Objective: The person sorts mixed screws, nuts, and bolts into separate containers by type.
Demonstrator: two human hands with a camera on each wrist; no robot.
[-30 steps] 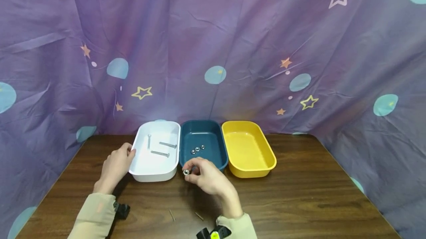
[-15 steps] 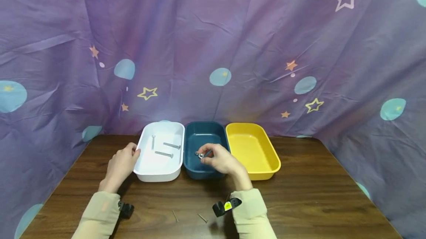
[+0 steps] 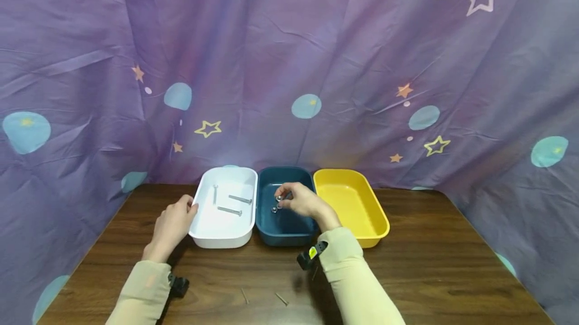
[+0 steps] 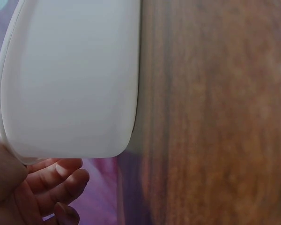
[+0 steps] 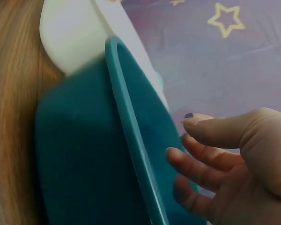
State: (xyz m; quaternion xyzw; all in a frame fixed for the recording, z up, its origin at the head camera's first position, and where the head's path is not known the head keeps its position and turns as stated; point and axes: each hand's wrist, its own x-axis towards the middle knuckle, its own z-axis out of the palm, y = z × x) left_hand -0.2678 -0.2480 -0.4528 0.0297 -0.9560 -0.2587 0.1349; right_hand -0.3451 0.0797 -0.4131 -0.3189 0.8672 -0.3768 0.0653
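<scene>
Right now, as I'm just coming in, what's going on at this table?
A person is handling small metal parts with bare hands. The right hand holds a small shiny nut over the dark blue tray, near other nuts. The left hand holds the white tray by its rim; three bolts lie in it. A yellow tray stands to the right, and thin screws lie on the table in front.

Purple star-printed cloth (image 3: 271,38) hangs behind a dark wood-grain table (image 3: 434,259)
</scene>
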